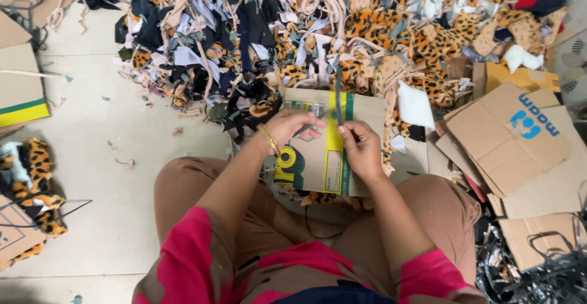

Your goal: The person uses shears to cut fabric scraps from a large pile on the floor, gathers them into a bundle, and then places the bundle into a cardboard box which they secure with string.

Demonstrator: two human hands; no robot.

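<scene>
Nearest, over the lap: left hand and right hand, both pinched shut on 1 narrow dark strip that rises from between the fingertips toward the heap, above a flat brown cardboard piece crossed by a yellow-and-green band with a small pale label near the lower edge. Further right, overlapping brown cardboard sheets, 1 with blue print; at the left edge, another carton with a yellow and green stripe. Farthest back, a wide heap of leopard-print, black and beige fabric scraps.
</scene>
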